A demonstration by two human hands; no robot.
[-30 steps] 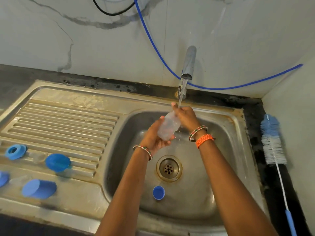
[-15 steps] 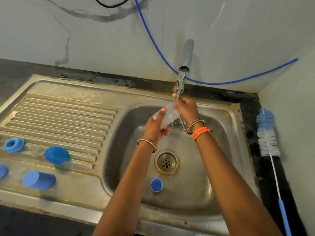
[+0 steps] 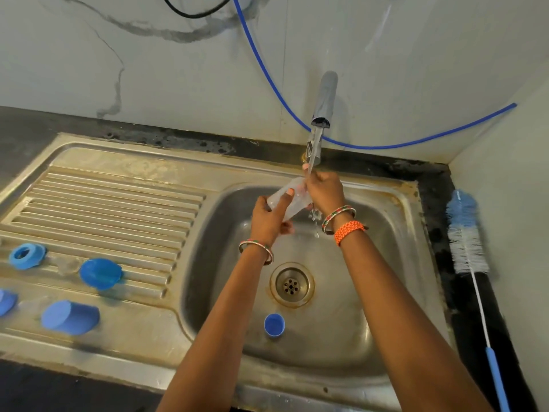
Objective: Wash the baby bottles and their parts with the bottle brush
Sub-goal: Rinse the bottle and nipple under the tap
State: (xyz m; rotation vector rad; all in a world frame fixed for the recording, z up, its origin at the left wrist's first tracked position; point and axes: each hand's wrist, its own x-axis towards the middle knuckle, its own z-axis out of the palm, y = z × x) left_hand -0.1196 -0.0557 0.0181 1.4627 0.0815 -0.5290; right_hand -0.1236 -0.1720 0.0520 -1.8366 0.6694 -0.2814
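Under tap (image 3: 323,96), hands hold bottle (image 3: 286,200).

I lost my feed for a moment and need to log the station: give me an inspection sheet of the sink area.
Surface: steel sink, wet; ribbed drainboard beside it.
Job's things: clear bottle under the running tap; brush lying on the counter at right; blue cap in the basin; blue ring, lid and cover on the drainboard.
Clutter: nothing seen.
Hands: left hand and right hand both grip the bottle.
Cables: blue hose, black cable on wall.
Surroundings: cracked wall, grimy counter edge.
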